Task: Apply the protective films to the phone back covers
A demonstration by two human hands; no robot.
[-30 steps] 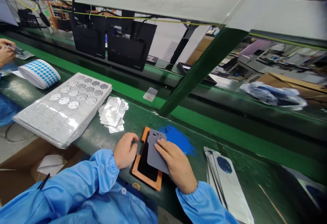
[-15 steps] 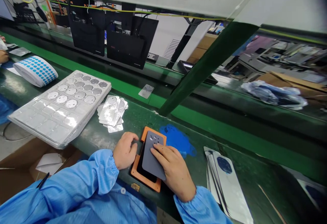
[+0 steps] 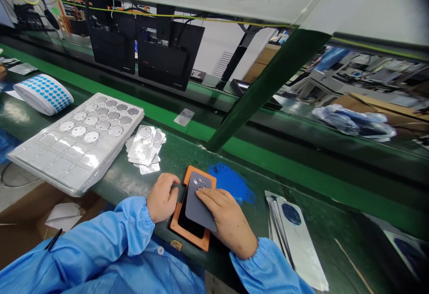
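Note:
My right hand (image 3: 231, 220) has its fingers laid over a grey phone back cover (image 3: 197, 207) with camera holes at its top end. Its thumb is hidden, apparently at the cover's right edge. The cover sits slightly askew over a black inset in an orange fixture (image 3: 187, 230) on the bench. Beside the fixture's left edge, my left hand (image 3: 163, 198) is half curled, thumb and forefinger apart, with nothing visible between them. Silvery rectangular film pieces (image 3: 143, 144), each with a round part, lie piled beyond my left hand.
Left stands a stack of clear trays (image 3: 67, 144) with round silvery parts, near a roll of blue-dotted labels (image 3: 43, 93). Pale phone-shaped panels (image 3: 304, 245) lie at right. Behind runs a green belt (image 3: 161, 111) carrying one film piece (image 3: 184, 117); a slanted green post (image 3: 261, 93) crosses it.
The fingers of my right hand have shifted slightly left on the cover. On the belt, the film piece has moved a little left. My left hand stays put; the view has shifted slightly.

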